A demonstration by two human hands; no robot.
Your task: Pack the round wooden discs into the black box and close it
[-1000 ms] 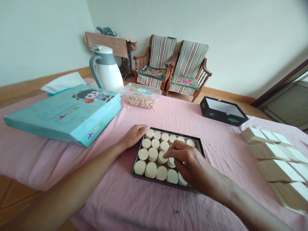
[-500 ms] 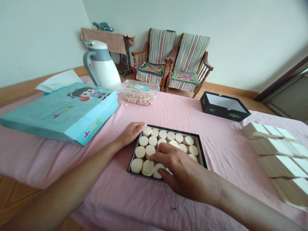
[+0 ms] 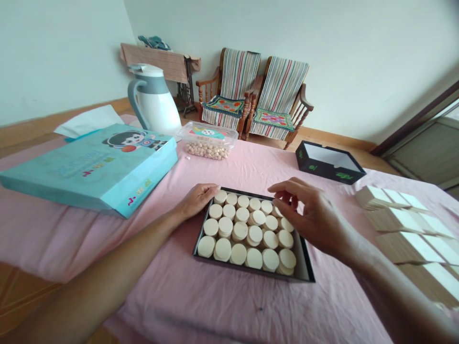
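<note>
Cream flat round discs of a matte, wood-like material lie in a shallow black rectangular tray, at the centre of a pink cloth sheet. I judge them light, stiff and not especially fragile, though their smooth faces may slip; I would take each one by its rim, between finger and thumb. I count 24 positions, six across and four deep. Some hold short stacks, so from my remote view I cannot fix the total number of discs.

The left hand lies relaxed and open at the tray's left rim, just beside the rear-left disc, gripping nothing. The right hand is open above the rear-right corner of the tray, its curved fingers near the discs and holding none that I can see.

Also present: one clear plastic tub of round beige beads, one turquoise printed paper bag, one white-and-grey vacuum jug, one black open-topped box, and four visible rows of pale rectangular blocks.
</note>
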